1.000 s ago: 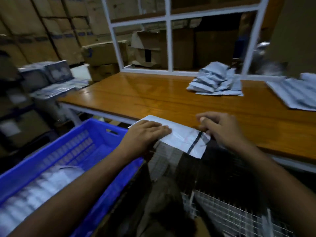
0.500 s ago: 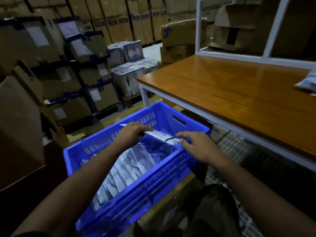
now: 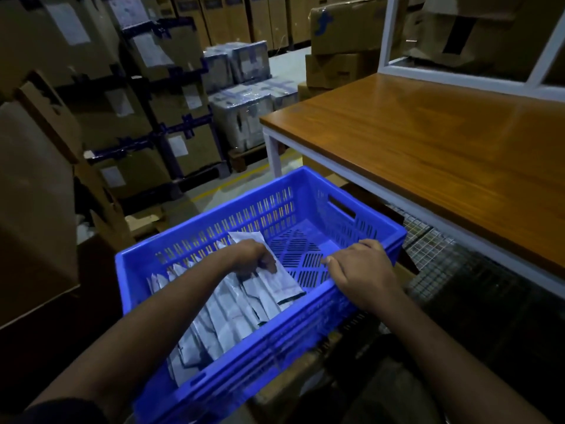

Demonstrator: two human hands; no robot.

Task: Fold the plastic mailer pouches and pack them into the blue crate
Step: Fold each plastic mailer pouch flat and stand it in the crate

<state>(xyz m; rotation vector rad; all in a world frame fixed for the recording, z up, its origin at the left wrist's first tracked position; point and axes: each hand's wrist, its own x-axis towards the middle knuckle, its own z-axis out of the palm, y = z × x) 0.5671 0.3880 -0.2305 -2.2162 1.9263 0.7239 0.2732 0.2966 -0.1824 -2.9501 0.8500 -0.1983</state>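
The blue crate (image 3: pixel 360 206) stands low in front of me, left of the table. A row of several folded white mailer pouches (image 3: pixel 220 319) leans along its near left side. My left hand (image 3: pixel 250 260) is inside the crate and grips the folded pouch (image 3: pixel 276 272) at the right end of that row, its white corner sticking up behind my fingers. My right hand (image 3: pixel 363 273) hovers over the crate's near right rim with relaxed fingers, holding nothing. The crate's right half shows bare slotted floor.
A wooden table (image 3: pixel 428 142) with a white frame runs along the right, a wire mesh shelf (image 3: pixel 428 243) beneath it. Stacked cardboard boxes (image 3: pixel 46 179) crowd the left, wrapped pallets (image 3: pixel 244 114) and more cartons behind. A white window frame (image 3: pixel 394 35) rises at the table's back.
I turned from the table to the crate. The folded pouch went from the table edge down into the crate, held by my left hand; my right hand let go of it.
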